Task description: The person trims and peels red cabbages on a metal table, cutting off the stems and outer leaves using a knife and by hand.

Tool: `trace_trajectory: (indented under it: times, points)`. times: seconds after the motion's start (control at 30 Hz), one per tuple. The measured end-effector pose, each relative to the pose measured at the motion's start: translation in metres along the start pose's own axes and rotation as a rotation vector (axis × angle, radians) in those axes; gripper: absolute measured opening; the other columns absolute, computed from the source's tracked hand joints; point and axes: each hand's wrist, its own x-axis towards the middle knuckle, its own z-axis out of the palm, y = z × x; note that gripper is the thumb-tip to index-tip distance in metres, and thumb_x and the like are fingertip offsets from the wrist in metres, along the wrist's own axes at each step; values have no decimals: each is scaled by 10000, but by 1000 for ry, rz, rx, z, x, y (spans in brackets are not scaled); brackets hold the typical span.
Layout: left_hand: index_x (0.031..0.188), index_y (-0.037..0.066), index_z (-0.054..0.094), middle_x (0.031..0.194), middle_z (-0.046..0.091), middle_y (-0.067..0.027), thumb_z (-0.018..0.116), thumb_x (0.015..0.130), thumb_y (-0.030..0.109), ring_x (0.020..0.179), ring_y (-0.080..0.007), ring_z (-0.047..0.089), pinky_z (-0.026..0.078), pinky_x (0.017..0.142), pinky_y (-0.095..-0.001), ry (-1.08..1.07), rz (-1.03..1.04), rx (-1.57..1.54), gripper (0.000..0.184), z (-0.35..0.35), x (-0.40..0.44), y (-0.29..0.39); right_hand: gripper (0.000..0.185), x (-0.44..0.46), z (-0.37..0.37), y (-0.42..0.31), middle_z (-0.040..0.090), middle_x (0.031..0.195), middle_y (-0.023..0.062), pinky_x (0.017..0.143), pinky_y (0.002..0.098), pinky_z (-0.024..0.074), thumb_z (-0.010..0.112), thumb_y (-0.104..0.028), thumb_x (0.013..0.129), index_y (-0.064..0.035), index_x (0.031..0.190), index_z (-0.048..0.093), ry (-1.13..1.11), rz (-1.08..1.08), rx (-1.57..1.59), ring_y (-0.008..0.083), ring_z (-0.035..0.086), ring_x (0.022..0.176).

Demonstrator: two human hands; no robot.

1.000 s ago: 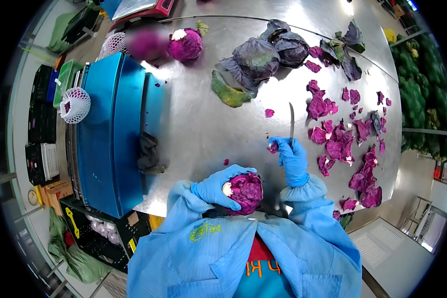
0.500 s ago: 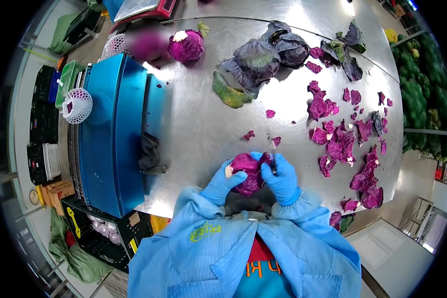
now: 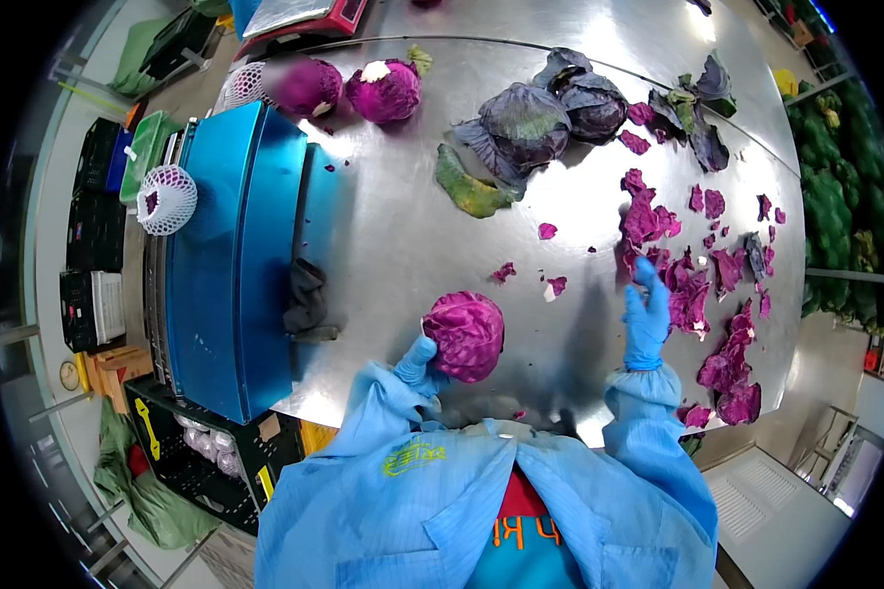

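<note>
My left hand (image 3: 419,366), in a blue glove, grips a peeled red cabbage (image 3: 469,336) from its lower left side, above the steel table (image 3: 393,255). My right hand (image 3: 646,319), gloved too, is stretched out to the right beside a pile of torn purple cabbage leaves (image 3: 690,299). Its fingers are extended and apart, with nothing visible in them. No knife can be made out in it now. A few leaf scraps (image 3: 556,287) lie between the hands and the back of the table.
Dark unpeeled cabbages (image 3: 525,128) and a yellow-green outer leaf (image 3: 471,185) lie further back. Two peeled cabbages (image 3: 385,93) sit at the back left, near a blue metal box (image 3: 236,265). A dark cloth (image 3: 306,297) is beside the box. Below left stands a black crate (image 3: 182,471).
My right hand has left the cabbage and moved right to the leaf pile, fingers now spread. The knife it held is no longer visible. My left hand has shifted left with the cabbage.
</note>
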Motion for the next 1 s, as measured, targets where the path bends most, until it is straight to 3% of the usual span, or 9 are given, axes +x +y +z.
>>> trace_trajectory:
  times: [0.07,0.13,0.2,0.3,0.47,0.6,0.73,0.8,1.0]
  points:
    - [1429,58,322,1382,460,-157,850,659,367,1267,-334,472,416,1056,-484,-26,-2,164,983,6,4,10,422,-20,16,-48,618,1176,63,559,197,489,610,-127,907,-66,1316,524,-247,431,469,90,588,710]
    - [1429,55,322,1381,468,-131,888,632,259,1260,-291,483,391,1081,-433,-146,-61,226,999,8,13,18,402,-47,41,-58,643,988,24,431,192,404,594,-250,936,-62,1288,549,-419,499,607,48,518,552]
    - [1414,46,315,1361,461,-132,904,599,237,1256,-265,474,395,1069,-416,-122,167,435,1023,4,18,5,393,-67,58,-61,653,938,26,435,199,405,592,-288,939,-48,1250,579,-610,586,730,45,501,525]
    - [1376,42,314,1332,438,-137,920,559,203,1238,-239,463,395,1055,-397,-45,458,836,1030,-8,21,-13,372,-85,74,-62,663,922,26,428,199,396,599,-288,935,-53,1223,605,-700,621,678,48,482,493]
    - [1323,35,350,1335,416,-143,941,502,207,1240,-236,452,389,1047,-356,91,584,1320,1026,1,23,-20,368,-80,70,-50,689,884,30,436,199,402,611,-312,926,-83,1214,621,-592,532,475,40,494,506]
    - [1407,14,303,1329,431,-229,909,525,324,1248,-369,433,382,1055,-423,67,576,1875,1114,10,26,-19,326,-74,51,-50,702,819,36,463,240,431,618,-320,920,-90,1146,664,-647,555,297,52,514,522]
    - [1434,-11,257,1367,402,-242,897,508,417,1271,-404,395,348,1067,-463,228,440,1703,1204,10,27,-29,308,-84,48,-53,670,733,63,534,327,465,596,-356,930,-65,960,693,-594,288,57,145,573,548]
    - [1439,-15,232,1379,377,-251,886,510,434,1271,-421,376,322,1071,-488,229,412,1838,1222,15,29,-29,345,-91,47,-55,644,694,78,576,355,475,584,-381,934,-55,881,684,-557,82,-86,194,602,580]
    - [1462,-15,154,1385,354,-272,876,534,411,1278,-422,351,302,1070,-488,291,331,1945,1251,27,33,-36,338,-109,37,-67,627,703,102,613,335,487,606,-387,920,-56,880,665,-516,217,35,213,632,655]
